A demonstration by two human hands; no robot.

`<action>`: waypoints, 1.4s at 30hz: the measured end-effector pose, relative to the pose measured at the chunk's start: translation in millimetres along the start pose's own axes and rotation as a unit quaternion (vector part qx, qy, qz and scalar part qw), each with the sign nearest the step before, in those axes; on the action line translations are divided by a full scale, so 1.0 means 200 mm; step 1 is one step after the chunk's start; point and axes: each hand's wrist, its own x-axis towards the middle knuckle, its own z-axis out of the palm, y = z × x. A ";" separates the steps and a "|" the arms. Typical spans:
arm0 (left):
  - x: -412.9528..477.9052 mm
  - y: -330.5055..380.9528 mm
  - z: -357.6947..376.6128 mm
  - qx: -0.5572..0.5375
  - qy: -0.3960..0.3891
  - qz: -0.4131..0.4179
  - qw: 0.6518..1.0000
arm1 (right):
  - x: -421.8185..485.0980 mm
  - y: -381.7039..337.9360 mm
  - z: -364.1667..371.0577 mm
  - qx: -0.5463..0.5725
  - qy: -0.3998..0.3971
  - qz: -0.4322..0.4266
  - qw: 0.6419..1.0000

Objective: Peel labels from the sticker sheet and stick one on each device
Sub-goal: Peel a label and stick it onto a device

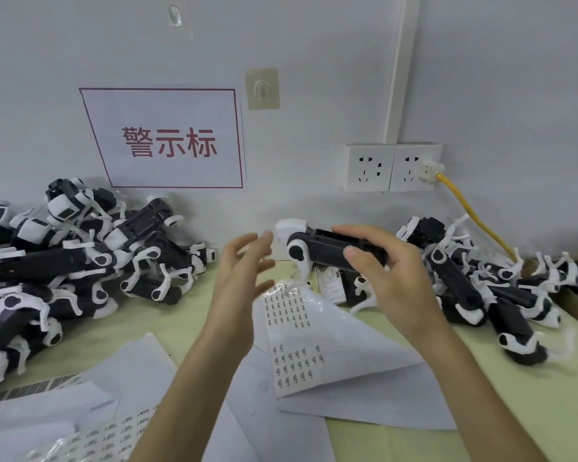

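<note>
My right hand (384, 271) grips a black-and-white robot-dog device (317, 250) by its rear half and holds it above the table, belly side up. My left hand (244, 278) hovers just left of the device with fingers spread, holding nothing that I can see. Below both hands lies a curled sticker sheet (297, 341) with several small printed labels in blocks. More label sheets (114, 431) lie at the lower left.
A pile of devices (64, 261) covers the table's left side, and another pile (481, 285) lies on the right. A wall sign (167, 138), sockets (394, 166) and a yellow cable (474, 218) are behind. White backing papers (137, 365) lie on the green tabletop.
</note>
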 end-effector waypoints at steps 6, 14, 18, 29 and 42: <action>-0.03 0.01 0.00 0.071 -0.217 0.091 0.969 | 0.01 -0.04 -0.03 0.076 -0.065 0.025 0.995; -0.05 0.01 0.03 0.039 -0.187 0.088 0.978 | 0.00 -0.07 -0.02 0.077 -0.133 -0.024 0.988; -0.04 0.03 -0.01 0.069 -0.223 0.079 0.969 | -0.01 -0.07 -0.02 0.025 -0.200 -0.025 0.979; -0.04 0.06 -0.03 -0.053 -0.124 0.039 0.990 | -0.01 -0.08 -0.04 -0.008 -0.078 -0.040 0.996; 0.01 0.03 -0.05 0.036 -0.200 -0.041 0.978 | 0.01 -0.02 -0.02 0.034 -0.030 -0.028 0.999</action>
